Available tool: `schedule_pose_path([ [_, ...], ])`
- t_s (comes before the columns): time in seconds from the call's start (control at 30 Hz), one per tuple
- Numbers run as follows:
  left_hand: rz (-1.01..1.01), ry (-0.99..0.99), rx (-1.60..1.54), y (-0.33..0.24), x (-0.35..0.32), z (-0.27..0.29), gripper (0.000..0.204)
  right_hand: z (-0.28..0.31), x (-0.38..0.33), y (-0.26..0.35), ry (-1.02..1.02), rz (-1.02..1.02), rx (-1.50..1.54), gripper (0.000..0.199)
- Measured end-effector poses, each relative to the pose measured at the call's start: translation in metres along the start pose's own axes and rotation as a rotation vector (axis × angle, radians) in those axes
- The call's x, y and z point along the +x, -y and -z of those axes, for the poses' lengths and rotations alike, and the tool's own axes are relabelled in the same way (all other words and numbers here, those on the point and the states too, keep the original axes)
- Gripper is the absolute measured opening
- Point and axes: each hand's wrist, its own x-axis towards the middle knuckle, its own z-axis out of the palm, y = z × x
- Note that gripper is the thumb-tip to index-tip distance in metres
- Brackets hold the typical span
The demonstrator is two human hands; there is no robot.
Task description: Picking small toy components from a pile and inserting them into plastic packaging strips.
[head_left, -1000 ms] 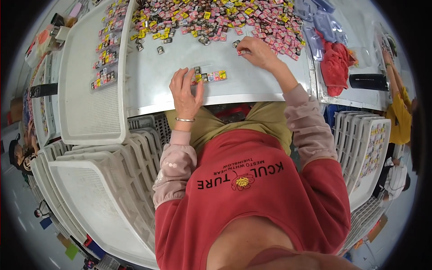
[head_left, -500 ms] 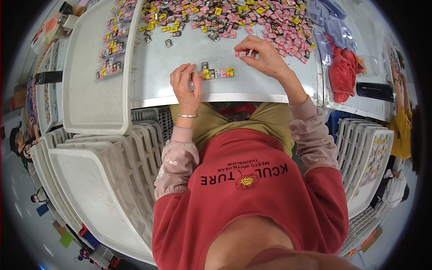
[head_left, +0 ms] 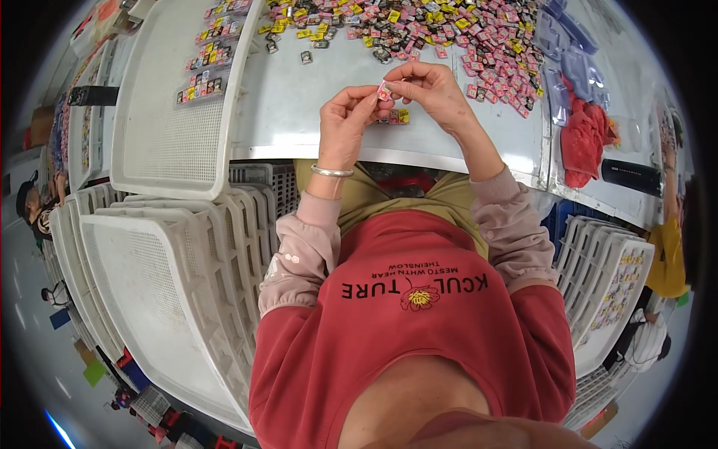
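My left hand [head_left: 345, 123] and my right hand [head_left: 431, 93] meet above the white table [head_left: 299, 112], and together they pinch one small pink square piece [head_left: 384, 90] between their fingertips. A silver bangle [head_left: 331, 172] sits on my left wrist. Just below the held piece, a short row of small pieces [head_left: 398, 117] lies on the table. A wide heap of small pink, yellow and dark pieces [head_left: 449, 34] covers the far part of the table.
A white perforated tray [head_left: 176, 127] on the left holds rows of sorted pieces [head_left: 206, 60]. Stacks of empty white trays [head_left: 149, 284] stand at my lower left, more trays [head_left: 613, 292] at right. A red cloth [head_left: 587, 142] and clear plastic bags [head_left: 568, 60] lie at right. Other people [head_left: 666, 247] stand nearby.
Both hands have lifted off the table and come together. The right hand brought a pink piece from the heap, and the left hand left the row to pinch it too.
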Motion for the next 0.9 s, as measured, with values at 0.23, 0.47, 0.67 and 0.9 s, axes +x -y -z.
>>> schedule_pose_path([
  [0.23, -0.050, -0.019, 0.194, -0.002, -0.003, 0.006, 0.015, -0.004, 0.002, 0.003, 0.061, -0.051, 0.008, 0.026],
  [0.47, -0.492, -0.184, 1.011, 0.001, -0.004, 0.034, 0.018, 0.009, 0.025, -0.025, 0.004, -0.030, -0.122, 0.019],
  [0.67, -0.643, 0.126, 1.378, 0.033, -0.020, 0.045, 0.034, -0.005, 0.041, -0.045, 0.103, 0.101, -0.595, 0.012],
  [0.9, -0.637, 0.131, 1.470, 0.033, -0.021, 0.041, 0.037, -0.007, 0.043, -0.048, 0.072, 0.105, -0.586, 0.011],
])
